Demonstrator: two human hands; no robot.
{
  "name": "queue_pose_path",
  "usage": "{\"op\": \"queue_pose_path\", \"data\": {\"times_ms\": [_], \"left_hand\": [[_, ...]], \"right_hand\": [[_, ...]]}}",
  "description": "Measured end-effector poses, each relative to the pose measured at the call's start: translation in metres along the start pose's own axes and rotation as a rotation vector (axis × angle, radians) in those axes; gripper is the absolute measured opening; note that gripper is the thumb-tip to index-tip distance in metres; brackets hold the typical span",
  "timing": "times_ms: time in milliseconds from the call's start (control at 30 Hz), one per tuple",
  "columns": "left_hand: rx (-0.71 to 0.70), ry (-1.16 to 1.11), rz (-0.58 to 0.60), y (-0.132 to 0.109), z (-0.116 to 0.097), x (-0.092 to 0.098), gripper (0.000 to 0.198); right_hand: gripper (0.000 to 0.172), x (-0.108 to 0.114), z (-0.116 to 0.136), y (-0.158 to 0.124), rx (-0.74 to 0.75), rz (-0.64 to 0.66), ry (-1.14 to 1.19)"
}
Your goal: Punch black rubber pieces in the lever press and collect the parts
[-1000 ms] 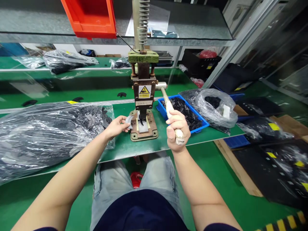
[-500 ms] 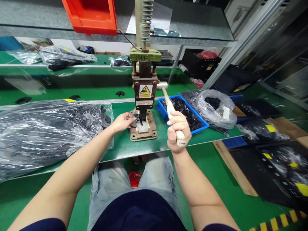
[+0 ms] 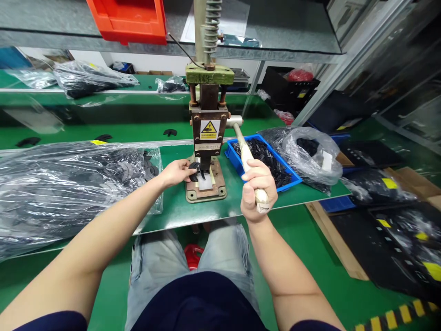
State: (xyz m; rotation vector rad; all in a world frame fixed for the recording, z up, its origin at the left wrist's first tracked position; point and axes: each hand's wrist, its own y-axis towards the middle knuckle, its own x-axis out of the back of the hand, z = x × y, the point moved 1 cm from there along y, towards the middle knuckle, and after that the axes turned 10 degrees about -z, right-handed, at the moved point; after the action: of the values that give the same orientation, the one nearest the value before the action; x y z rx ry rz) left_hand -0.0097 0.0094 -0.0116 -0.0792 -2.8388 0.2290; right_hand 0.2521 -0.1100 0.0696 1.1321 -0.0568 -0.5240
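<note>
A hand-operated press point(image 3: 206, 115) with a yellow warning label stands in front of me on the green bench. My right hand point(image 3: 258, 189) is wrapped round its lever point(image 3: 244, 148), which slants down toward me from the press's right side. At the left of the press base point(image 3: 206, 194), my left hand point(image 3: 178, 173) pinches a small black curved piece point(image 3: 195, 171) between thumb and fingers. The piece is beside the press's lower tip, above a pale plate point(image 3: 206, 181). Whether the tip touches the piece I cannot tell.
A large clear bag of black curved parts point(image 3: 76, 193) lies on the left. Right of the press sit a blue tray point(image 3: 290, 185) of small black pieces and an open plastic bag point(image 3: 310, 154). An orange bin point(image 3: 129, 23) hangs over the shelf edge above.
The view has shifted slightly. The black piece in my left hand appears turned a little, its dark face showing more. My right hand keeps its hold on the lever, which has barely moved.
</note>
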Motion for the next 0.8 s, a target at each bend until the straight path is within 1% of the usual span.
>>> {"op": "queue_pose_path", "data": {"times_ms": [233,400,500,567,633,700,767,800], "left_hand": [[0.105,-0.012,0.049,0.005,-0.006,-0.001,0.041],[0.273,-0.051,0.114,0.011,-0.011,-0.002,0.038],[0.377,-0.098,0.127,0.012,-0.014,-0.001,0.036],[0.414,-0.127,0.121,0.010,-0.015,-0.002,0.034],[0.420,-0.151,0.107,0.005,-0.016,-0.003,0.032],[0.408,-0.170,0.091,-0.001,-0.017,-0.005,0.028],[0.390,-0.182,0.075,-0.007,-0.017,-0.009,0.025],[0.380,-0.190,0.064,-0.010,-0.017,-0.011,0.025]], "right_hand": [[0.017,-0.003,-0.001,0.001,-0.003,-0.023,0.000],[0.016,0.000,0.000,-0.002,0.004,-0.009,-0.004],[0.017,-0.003,0.004,0.006,0.008,-0.011,-0.004],[0.017,-0.011,0.007,0.023,0.031,-0.027,0.022],[0.019,-0.024,0.008,0.053,0.061,-0.046,0.074],[0.032,-0.040,0.004,0.089,0.077,-0.022,0.118],[0.046,-0.055,-0.002,0.121,0.080,0.064,0.126],[0.050,-0.059,-0.006,0.130,0.089,0.097,0.122]]}}
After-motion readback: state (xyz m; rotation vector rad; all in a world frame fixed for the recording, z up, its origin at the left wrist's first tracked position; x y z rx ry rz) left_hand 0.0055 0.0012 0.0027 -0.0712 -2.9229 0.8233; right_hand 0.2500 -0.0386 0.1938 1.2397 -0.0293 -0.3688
